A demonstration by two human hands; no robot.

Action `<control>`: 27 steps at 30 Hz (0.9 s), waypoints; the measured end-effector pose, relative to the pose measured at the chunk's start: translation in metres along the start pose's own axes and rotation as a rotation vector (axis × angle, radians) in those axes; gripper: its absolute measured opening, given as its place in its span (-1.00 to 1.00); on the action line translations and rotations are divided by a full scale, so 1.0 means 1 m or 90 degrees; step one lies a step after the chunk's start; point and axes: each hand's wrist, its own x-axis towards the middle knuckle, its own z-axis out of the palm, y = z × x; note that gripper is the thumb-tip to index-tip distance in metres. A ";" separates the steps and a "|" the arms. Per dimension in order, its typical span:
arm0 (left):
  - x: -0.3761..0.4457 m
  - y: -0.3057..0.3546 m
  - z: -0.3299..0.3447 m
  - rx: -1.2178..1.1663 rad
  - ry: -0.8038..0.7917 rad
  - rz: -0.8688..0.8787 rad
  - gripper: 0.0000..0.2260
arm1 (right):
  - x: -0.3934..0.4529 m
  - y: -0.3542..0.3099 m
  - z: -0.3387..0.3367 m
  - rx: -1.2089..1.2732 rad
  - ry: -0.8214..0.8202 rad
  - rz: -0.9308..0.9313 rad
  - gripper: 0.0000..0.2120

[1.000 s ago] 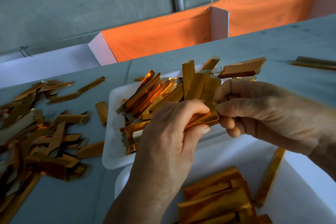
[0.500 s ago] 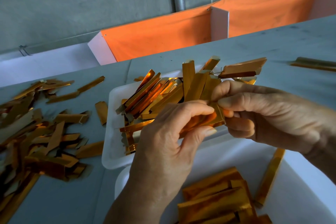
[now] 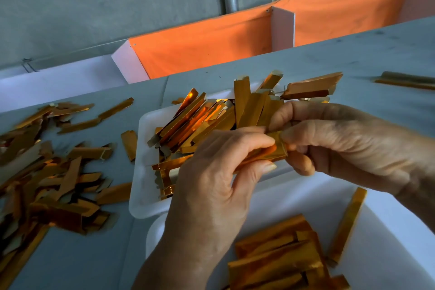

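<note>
step: folding gold strip (image 3: 275,152) above far tray (image 3: 141,148) | my left hand (image 3: 219,172) pinches it, right hand (image 3: 341,146) pinches its end | next: likely finish crease, drop into near tray (image 3: 388,231)

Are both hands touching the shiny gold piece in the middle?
Touching. The head view shows the left hand pinching one end of the gold piece between thumb and fingers, and the right hand pinching the other end, with no gap.

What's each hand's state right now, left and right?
Left hand: closed, pinching one end of a gold strip.
Right hand: closed, pinching the other end of that strip.
</note>
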 end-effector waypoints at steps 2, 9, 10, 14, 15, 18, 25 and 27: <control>0.001 0.000 0.000 0.013 0.003 0.027 -0.81 | -0.001 -0.001 -0.006 -0.008 -0.031 0.006 -0.89; -0.001 0.000 0.000 -0.090 -0.037 -0.024 -0.81 | 0.001 0.007 -0.015 0.082 -0.094 0.040 -0.74; -0.001 0.000 0.000 -0.105 -0.041 -0.041 -0.80 | 0.001 0.007 -0.014 0.087 -0.093 0.044 -0.75; -0.002 0.001 0.001 -0.130 -0.042 -0.087 -0.77 | -0.001 0.005 -0.009 0.113 -0.073 0.062 -0.80; -0.002 0.001 0.002 -0.134 -0.037 -0.096 -0.76 | -0.001 0.005 -0.008 0.099 -0.054 0.065 -0.83; -0.002 0.001 0.003 -0.133 -0.031 -0.106 -0.72 | -0.001 0.002 -0.004 0.056 -0.018 0.071 -0.89; -0.003 -0.001 0.006 -0.075 -0.086 -0.116 -0.68 | -0.005 -0.003 -0.006 -0.119 0.004 0.114 -0.90; -0.004 -0.003 0.006 -0.060 -0.089 -0.122 -0.67 | -0.005 -0.004 -0.002 -0.136 0.007 0.118 -0.87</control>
